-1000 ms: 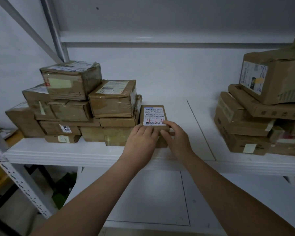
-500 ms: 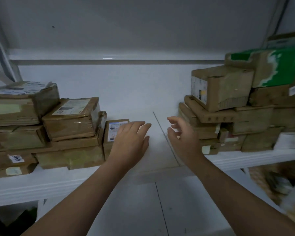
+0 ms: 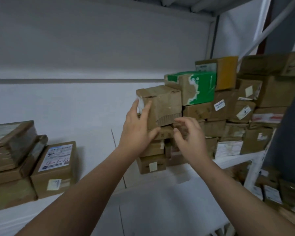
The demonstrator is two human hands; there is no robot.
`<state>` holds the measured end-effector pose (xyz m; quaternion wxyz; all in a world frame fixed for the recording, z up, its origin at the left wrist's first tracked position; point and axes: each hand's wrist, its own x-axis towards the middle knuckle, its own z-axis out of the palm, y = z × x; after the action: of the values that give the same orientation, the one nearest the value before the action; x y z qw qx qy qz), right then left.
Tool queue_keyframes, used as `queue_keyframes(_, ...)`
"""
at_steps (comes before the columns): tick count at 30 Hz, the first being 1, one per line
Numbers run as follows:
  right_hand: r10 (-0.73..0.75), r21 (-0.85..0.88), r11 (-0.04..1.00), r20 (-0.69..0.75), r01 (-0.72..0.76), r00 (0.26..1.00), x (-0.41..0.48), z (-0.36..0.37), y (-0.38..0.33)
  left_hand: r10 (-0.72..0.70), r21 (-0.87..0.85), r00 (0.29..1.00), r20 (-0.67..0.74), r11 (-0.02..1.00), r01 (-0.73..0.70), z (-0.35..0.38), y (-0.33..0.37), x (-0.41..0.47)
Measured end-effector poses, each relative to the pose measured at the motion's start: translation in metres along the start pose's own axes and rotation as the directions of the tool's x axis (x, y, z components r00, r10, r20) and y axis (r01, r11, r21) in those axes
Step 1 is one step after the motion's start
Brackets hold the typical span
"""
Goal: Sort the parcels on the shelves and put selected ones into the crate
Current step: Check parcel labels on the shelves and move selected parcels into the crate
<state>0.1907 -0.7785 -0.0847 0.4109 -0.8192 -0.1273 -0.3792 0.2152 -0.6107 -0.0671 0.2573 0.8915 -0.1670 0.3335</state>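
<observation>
Two heaps of cardboard parcels stand on the white shelf (image 3: pixel 85 120), well apart, with bare board between them. At the left heap's near corner lies a flat labelled parcel (image 3: pixel 56 160), its printed white label facing up. The right heap is taller and reaches the white upright post (image 3: pixel 252 169); among its boxes are a green-and-brown box (image 3: pixel 199 87) and, behind that, a yellow-sided box (image 3: pixel 226 72). At this heap's left end, topping a column of smaller cartons, sits a plain brown box (image 3: pixel 165 103) (a white label shows on its left face, mostly covered by fingers). The left hand (image 3: pixel 136 132) lies flat against that left face, fingers straight and pointing up, thumb spread along the box's lower front edge; it presses rather than clasps. The right hand (image 3: pixel 189 135) hovers just beside the box's lower right corner, fingers loosely curled and holding nothing; motion blur makes it impossible to tell whether the fingertips touch the cardboard. At the column's foot is a small carton (image 3: pixel 152 165) with a pale square sticker on its front. Below, a lower shelf (image 3: pixel 160 210) shows white.
</observation>
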Motion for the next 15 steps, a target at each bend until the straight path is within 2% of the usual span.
queue_keyframes(5, -0.029, 0.012, 1.000, 0.013, 0.029, 0.999, 0.027, -0.020, 0.020, -0.195, -0.131, 0.980, 0.043, 0.971, 0.199, 0.017, 0.014, 0.054)
queue_keyframes(9, -0.035, 0.063, 0.998, 0.052, 0.032, 0.998, 0.036, -0.025, 0.029, -0.175, -0.128, 0.984, -0.027, 0.977, 0.170, 0.025, 0.006, 0.065)
queue_keyframes(15, -0.047, 0.128, 0.991, 0.114, 0.033, 0.992, 0.044, -0.022, 0.029, -0.265, -0.227, 0.953, -0.149, 0.947, 0.228, 0.023, 0.009, 0.058)
